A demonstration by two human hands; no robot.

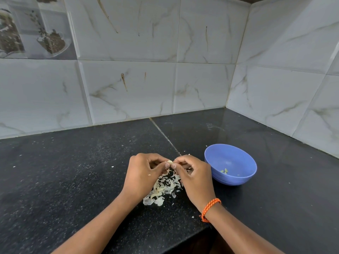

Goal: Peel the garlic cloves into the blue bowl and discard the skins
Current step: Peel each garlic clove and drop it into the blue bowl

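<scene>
Garlic clove (pixel 170 161), pinched between my left hand (pixel 145 173) and right hand (pixel 192 177) at lower centre, may slip onto the skins (pixel 163 187), missing the blue bowl (pixel 230 164) at right.

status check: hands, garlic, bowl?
Left hand and right hand both pinching one garlic clove, mid-peel. Blue bowl to the right, a few bits inside. Skins piled under the hands, not discarded. Nothing in the way.
</scene>
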